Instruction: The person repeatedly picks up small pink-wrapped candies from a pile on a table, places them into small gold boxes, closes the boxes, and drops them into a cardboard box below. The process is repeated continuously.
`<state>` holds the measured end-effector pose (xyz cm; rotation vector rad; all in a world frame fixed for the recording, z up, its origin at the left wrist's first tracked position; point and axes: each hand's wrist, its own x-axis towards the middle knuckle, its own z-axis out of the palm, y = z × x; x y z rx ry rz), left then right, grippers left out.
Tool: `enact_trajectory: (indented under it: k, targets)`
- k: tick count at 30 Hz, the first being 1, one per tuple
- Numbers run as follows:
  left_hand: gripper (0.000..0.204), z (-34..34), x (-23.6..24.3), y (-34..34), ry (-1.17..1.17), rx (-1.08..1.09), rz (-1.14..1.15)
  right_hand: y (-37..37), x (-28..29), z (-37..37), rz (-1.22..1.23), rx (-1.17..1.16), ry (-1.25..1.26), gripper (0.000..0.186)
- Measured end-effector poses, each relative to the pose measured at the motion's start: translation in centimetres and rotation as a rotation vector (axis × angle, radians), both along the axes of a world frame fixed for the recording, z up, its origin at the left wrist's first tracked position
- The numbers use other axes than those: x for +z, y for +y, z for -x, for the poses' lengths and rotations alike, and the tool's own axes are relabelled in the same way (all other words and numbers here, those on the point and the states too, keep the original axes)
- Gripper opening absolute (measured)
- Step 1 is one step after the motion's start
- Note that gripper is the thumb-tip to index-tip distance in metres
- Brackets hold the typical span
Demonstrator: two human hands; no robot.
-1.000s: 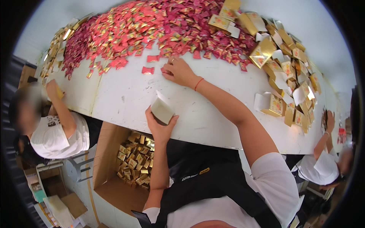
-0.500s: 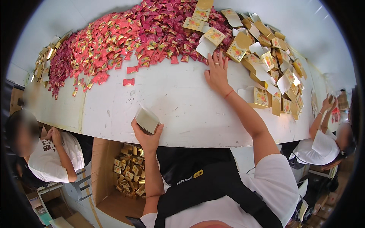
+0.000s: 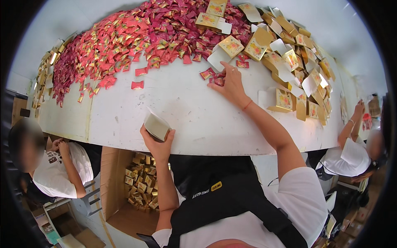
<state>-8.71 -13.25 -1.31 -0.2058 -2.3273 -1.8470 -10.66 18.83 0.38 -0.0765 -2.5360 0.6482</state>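
My left hand [image 3: 159, 142] is wrapped round a small upright carton [image 3: 157, 126] over the table's near edge; its top is open and a white flap stands up. What lies inside the carton cannot be made out. Further off and to the right, my right hand [image 3: 232, 87] has its fingers curled round several dark pink wrapped candies [image 3: 208, 73] on the tabletop, thumb on the near side. A gold flowered box with a white flap [image 3: 230, 46] lies just beyond those fingers, and a couple of loose candies [image 3: 242, 64] lie beside them.
A large heap of pink and red wrapped candies [image 3: 120, 37] covers the table's far side. Gold boxes [image 3: 289, 62] are piled at right. Below the table edge, a cardboard carton [image 3: 113, 182] holds many small gold boxes. Other people sit at left [image 3: 62, 169] and right [image 3: 345, 159].
My right hand has drawn back from the heap, toward me and slightly left, bringing several candies onto the bare tabletop. The left hand still holds the carton in nearly the same place.
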Motion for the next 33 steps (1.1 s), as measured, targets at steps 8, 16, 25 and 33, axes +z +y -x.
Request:
enact_trajectory:
  k: [8, 16, 25, 33]
  targets:
    - [0.081, 0.7, 0.5, 1.4, 0.069, -0.086, 0.112, -1.5, -0.9, -1.2, 0.224, 0.229, 0.021, 0.023]
    - [0.083, 0.1, 5.1, 6.3, 0.31, -0.093, 0.459, -10.4, 9.0, -2.0, 1.22, 0.439, 0.196, 0.014]
    - [0.078, -0.5, 4.2, 7.9, 0.308, -0.054, 0.381, -9.9, 5.3, -1.2, 0.72, 0.419, 0.12, 0.031]
    - [0.084, -1.4, 2.8, 7.8, 0.18, -0.013, 0.214, -10.8, 7.5, -0.5, 1.197, 0.379, 0.264, 0.022]
